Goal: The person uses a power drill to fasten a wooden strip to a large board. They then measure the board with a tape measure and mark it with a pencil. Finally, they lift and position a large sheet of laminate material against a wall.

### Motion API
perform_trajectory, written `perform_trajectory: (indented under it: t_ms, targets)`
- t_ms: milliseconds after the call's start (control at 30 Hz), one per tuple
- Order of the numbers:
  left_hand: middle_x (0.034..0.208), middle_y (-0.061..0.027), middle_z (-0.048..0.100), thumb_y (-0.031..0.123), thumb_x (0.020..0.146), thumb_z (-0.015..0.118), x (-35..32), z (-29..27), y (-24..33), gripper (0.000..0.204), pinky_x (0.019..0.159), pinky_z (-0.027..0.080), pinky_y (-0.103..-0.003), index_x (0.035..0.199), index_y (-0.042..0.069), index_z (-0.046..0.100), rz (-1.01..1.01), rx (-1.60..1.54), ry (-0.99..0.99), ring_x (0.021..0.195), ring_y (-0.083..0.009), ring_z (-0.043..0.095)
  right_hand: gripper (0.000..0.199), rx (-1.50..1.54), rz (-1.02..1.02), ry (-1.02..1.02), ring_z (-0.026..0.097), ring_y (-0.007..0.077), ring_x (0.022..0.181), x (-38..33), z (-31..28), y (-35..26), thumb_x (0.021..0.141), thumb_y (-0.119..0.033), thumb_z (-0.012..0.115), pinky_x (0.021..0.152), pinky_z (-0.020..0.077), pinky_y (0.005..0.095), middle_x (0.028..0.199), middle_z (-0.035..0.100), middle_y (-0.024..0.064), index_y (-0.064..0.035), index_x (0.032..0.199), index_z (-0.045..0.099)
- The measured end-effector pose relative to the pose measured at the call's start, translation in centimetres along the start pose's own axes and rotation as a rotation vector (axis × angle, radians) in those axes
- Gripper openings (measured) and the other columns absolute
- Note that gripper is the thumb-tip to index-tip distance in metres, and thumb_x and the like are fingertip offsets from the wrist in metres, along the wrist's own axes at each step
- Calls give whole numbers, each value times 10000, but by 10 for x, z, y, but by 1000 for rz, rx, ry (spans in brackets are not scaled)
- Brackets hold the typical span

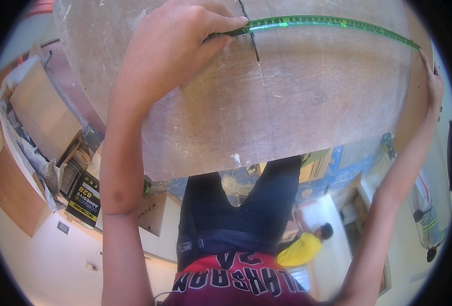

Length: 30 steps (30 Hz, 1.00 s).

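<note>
A green tape measure blade (312, 21) with dark markings arches across the upper part of a worn wooden board (297, 97). My left hand (177, 41) pinches the blade between thumb and fingers, beside a dark line (255, 48) marked across the wood. The blade crosses that line just right of my fingertips. At the far right, my right hand (433, 84) holds the other stretch of blade by the board's right side. Part of that hand is turned away, so how its lower fingers lie is hard to see.
Left of the board are a cardboard-coloured panel (45, 115), scrap pieces and a black and yellow can (84, 199). Below the board's near edge is a blue-stained floor (317, 181). A person in a yellow top (301, 249) is in the background, with another person (430, 224) at far right.
</note>
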<state>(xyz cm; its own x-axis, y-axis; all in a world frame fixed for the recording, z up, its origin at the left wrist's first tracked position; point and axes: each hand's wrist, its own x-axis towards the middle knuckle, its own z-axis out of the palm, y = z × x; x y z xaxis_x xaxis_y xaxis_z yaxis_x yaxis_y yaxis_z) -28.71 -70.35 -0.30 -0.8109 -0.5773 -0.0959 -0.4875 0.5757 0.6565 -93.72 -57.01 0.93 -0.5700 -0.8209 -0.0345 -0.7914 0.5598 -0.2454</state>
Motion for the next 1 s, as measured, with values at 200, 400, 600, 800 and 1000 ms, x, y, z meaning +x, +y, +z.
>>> perform_trajectory:
  t_ms: [200,400,600,800,1000]
  targets:
    - [1091,-154,823,89,926,747,-1,-2,0,260,830,631,-383,1159,10,831,-17,4,-12,919,-296,796,623,132,46,-39,679,187,1248,-11,6,-23,999,-489,805,1106,477,323,1353,757,88,-24,1408,735]
    - [1086,-150,823,78,911,746,1,0,-4,271,834,629,-376,1159,6,830,-42,-17,-44,915,-286,794,574,263,108,-86,686,159,1217,-14,1,-23,1003,-402,827,1067,496,292,1337,757,75,-13,1412,724]
    - [1100,-145,822,75,896,750,0,4,-11,287,842,626,-379,1163,5,829,-13,-15,-27,926,-287,793,561,281,199,-83,706,140,1115,-24,3,-42,992,-366,847,981,531,276,1289,762,68,-6,1403,721]
    - [1104,-145,821,75,893,751,1,-2,-1,296,841,625,-380,1171,5,827,-10,-26,-33,929,-290,793,579,277,180,-79,714,141,1065,-28,1,-43,978,-375,860,931,549,278,1260,766,73,-2,1398,720]
    - [1103,-147,822,67,893,747,1,1,-6,291,828,627,-378,1166,6,830,-9,-41,-24,911,-289,793,595,244,201,-93,720,150,1037,-24,1,-39,966,-392,868,903,559,287,1228,771,78,0,1391,726]
